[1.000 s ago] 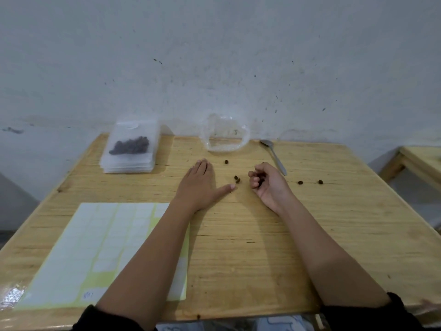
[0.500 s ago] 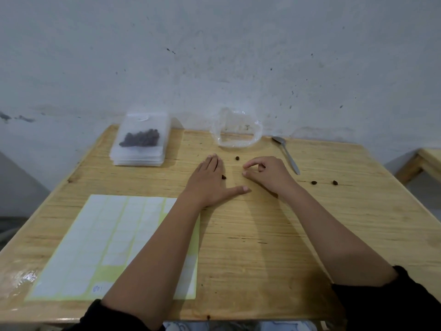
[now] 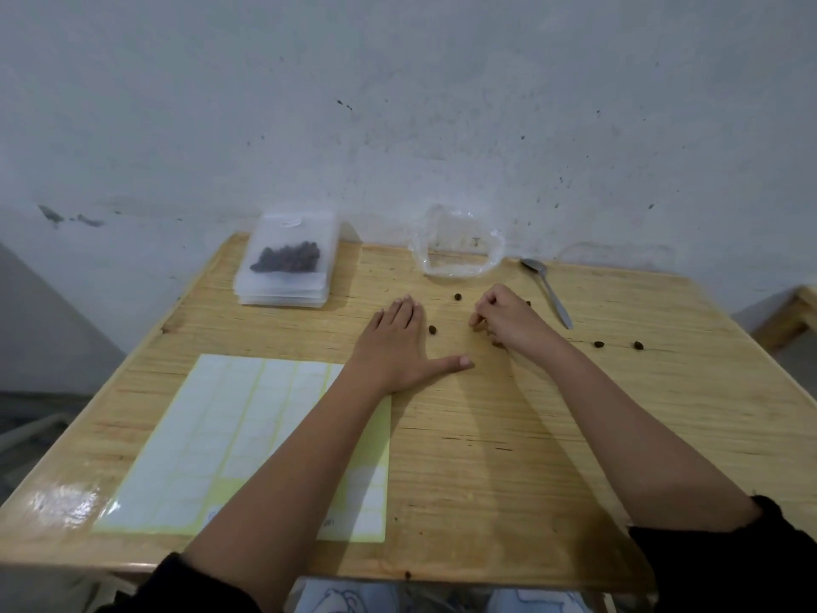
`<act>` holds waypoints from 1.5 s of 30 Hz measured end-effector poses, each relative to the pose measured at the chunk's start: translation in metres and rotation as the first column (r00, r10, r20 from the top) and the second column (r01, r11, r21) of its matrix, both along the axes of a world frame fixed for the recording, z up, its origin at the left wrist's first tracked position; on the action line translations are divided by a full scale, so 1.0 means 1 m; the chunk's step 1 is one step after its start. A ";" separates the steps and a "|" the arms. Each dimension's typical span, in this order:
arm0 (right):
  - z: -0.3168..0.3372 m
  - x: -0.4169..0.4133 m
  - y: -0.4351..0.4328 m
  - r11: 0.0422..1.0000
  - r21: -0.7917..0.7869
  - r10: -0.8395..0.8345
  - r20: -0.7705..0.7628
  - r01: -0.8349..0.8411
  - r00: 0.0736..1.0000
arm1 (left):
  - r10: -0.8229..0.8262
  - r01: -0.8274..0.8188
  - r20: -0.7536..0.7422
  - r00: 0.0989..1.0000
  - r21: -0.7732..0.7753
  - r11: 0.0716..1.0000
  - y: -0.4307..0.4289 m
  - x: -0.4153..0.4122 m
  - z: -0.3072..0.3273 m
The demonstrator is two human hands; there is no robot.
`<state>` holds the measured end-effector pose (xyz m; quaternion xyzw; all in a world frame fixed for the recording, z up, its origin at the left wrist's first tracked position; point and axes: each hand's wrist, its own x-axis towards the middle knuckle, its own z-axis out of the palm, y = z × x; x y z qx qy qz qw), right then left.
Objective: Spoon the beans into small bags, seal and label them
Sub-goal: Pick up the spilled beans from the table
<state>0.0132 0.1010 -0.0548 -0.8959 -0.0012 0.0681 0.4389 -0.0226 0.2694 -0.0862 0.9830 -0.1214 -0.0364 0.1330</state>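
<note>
My left hand (image 3: pixel 398 347) lies flat on the wooden table (image 3: pixel 508 457), fingers straight and thumb spread. My right hand (image 3: pixel 504 318) sits just to its right with fingers curled, their tips down on the wood and pinching small dark beans. Loose beans lie around: one (image 3: pixel 433 330) between the hands, one (image 3: pixel 457 296) further back, two (image 3: pixel 599 344) to the right. A filled small bag of beans (image 3: pixel 287 261) tops a stack of clear bags at the back left. A sheet of white labels (image 3: pixel 247 435) lies at the front left.
An open, crumpled clear plastic bag (image 3: pixel 457 252) stands at the table's back edge against the wall. A metal spoon (image 3: pixel 548 289) lies to its right, handle toward me. The corner of another wooden table (image 3: pixel 793 316) shows at the far right.
My right hand has turned from palm-up to knuckles-up and dropped its curled fingertips onto the table. The left hand has stayed flat. The view has tilted down slightly.
</note>
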 end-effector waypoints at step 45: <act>-0.007 -0.009 0.030 0.949 -0.261 0.212 0.128 -0.174 0.969 | 0.028 -0.028 -0.008 1.000 -0.036 0.999 0.010 -0.015 -0.001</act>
